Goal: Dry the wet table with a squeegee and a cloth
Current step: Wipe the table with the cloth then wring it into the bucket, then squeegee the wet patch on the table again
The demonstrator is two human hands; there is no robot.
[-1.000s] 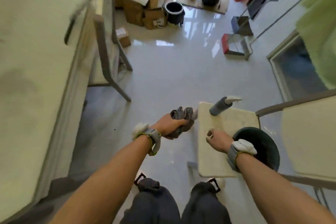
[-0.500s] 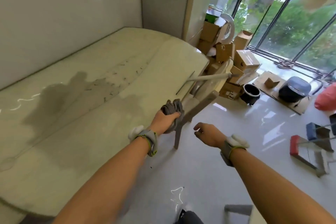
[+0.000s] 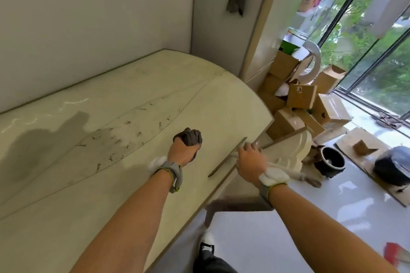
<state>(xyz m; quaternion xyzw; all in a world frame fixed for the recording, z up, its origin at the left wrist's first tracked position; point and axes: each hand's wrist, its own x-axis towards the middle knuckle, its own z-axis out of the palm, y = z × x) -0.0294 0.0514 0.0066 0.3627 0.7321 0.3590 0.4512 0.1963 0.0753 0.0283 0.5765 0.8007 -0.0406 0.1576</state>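
Over the table (image 3: 66,217), the left hand (image 3: 182,154) grips a balled cloth (image 3: 188,137); the right hand (image 3: 250,162) covers the squeegee (image 3: 223,162) at the table's edge, grip unclear.

The cream oval tabletop (image 3: 66,206) shows a darker grey patch and scattered small black flecks. The crumpled grey-brown fabric cloth (image 3: 188,136) is unpatterned, the thin squeegee (image 3: 226,158) has a dark blade, and the padded wristbands (image 3: 175,173) are grey, edged lime green, with white pads. The stacked cardboard boxes (image 3: 301,96) are plain brown, the round bucket (image 3: 331,159) black.
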